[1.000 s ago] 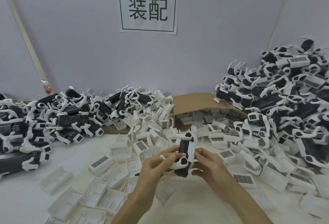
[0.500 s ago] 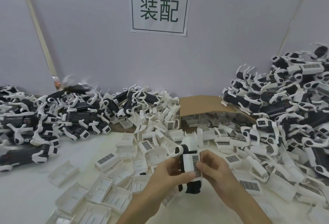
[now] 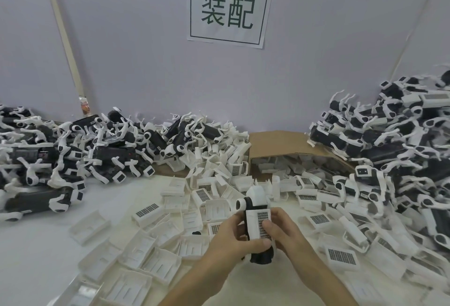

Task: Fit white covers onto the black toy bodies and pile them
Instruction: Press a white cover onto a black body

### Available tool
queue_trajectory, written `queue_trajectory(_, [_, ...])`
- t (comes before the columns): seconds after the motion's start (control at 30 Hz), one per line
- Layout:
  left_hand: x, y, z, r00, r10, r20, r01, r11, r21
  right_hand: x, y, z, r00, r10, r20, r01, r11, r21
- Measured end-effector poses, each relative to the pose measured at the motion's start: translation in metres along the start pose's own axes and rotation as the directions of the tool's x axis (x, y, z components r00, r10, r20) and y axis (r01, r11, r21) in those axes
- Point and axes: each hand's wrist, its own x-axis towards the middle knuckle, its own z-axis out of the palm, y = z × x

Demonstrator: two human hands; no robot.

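Both grips are on one unit, held upright just above the desk [image 3: 48, 245]. Left grip [image 3: 233, 237] wraps the black toy body [image 3: 261, 255] from its side, thumb across the lower edge of the white cover [image 3: 257, 208]; right grip [image 3: 285, 232] curls round the other side, thumb pressing the cover's grille patch; neither is free.

Cover lies along the body's face and looks nearly seated; can't tell if the clips have latched, since fingers hide both long edges.

Around the grips:
- loose covers [image 3: 146, 213] are strewn left of and beyond the left grip
- cardboard box [image 3: 280, 142] beyond both grips is spilling more covers
- tall toy heap [image 3: 389, 147] is well off to the right of the right grip
- second heap [image 3: 73, 154] is well off to the left, against the wall

Risks, my read:
- thumb load is central on the grille; if one edge isn't aligned the cover seats skewed, and one side latches while the other floats
- forcing a skewed cover could snap a clip or flex the thin shell
- the white legs stick out; a careless toss onto the heap could snag them and slide neighbours down onto the loose covers
- an unlatched cover would likely pop off on landing, mixing good with bad
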Motion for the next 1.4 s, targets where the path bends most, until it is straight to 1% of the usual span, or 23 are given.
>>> queue_trajectory(0.1, [0.0,0.0,0.0,1.0,-0.007,0.007,0.007,1.0,-0.018,-0.002,-0.003,0.003,0.996,0.06,0.067,-0.064,0.997,0.051])
queue_trajectory(0.17, [-0.001,0.001,0.001,1.0,-0.009,0.011,0.009,1.0,-0.017,-0.003,-0.005,0.005,0.995,0.066,0.078,-0.071,0.996,0.058])
queue_trajectory(0.3, [-0.002,0.001,0.002,1.0,-0.001,0.019,0.0,1.0,0.023,-0.003,-0.006,0.005,0.997,0.025,0.077,-0.028,0.999,0.031])
queue_trajectory(0.47, [-0.003,0.001,0.002,1.0,0.005,0.007,-0.005,1.0,0.023,-0.002,-0.004,0.004,0.998,-0.046,0.051,0.046,0.999,-0.003])
queue_trajectory(0.63, [-0.004,0.003,0.004,1.0,0.018,-0.018,-0.017,0.999,0.047,-0.002,-0.001,0.004,0.996,-0.073,0.05,0.074,0.997,-0.026])
queue_trajectory(0.73, [-0.005,0.003,0.005,1.0,-0.004,-0.029,0.005,0.999,0.04,-0.001,-0.002,0.007,0.997,-0.056,0.059,0.058,0.998,-0.025])
queue_trajectory(0.9, [-0.006,0.007,0.006,0.998,-0.049,-0.048,0.05,0.999,0.011,-0.001,-0.001,0.006,0.999,-0.048,0.01,0.049,0.998,-0.045])
queue_trajectory(1.1, [-0.005,0.008,0.01,0.994,-0.041,-0.096,0.038,0.999,-0.035,0.002,0.003,0.002,0.991,-0.135,-0.016,0.131,0.978,-0.161])
queue_trajectory(1.17, [-0.005,0.008,0.01,0.992,-0.054,-0.114,0.046,0.997,-0.069,0.001,0.003,0.002,0.988,-0.152,0.013,0.151,0.967,-0.203])
queue_trajectory(1.27, [-0.006,0.009,0.01,0.983,-0.076,-0.166,0.058,0.992,-0.109,-0.002,0.007,0.005,0.989,-0.123,0.078,0.136,0.969,-0.208])
queue_trajectory(1.4, [-0.004,0.009,0.008,0.978,-0.037,-0.207,0.02,0.996,-0.085,-0.006,0.009,0.014,0.978,-0.085,0.192,0.131,0.962,-0.239])
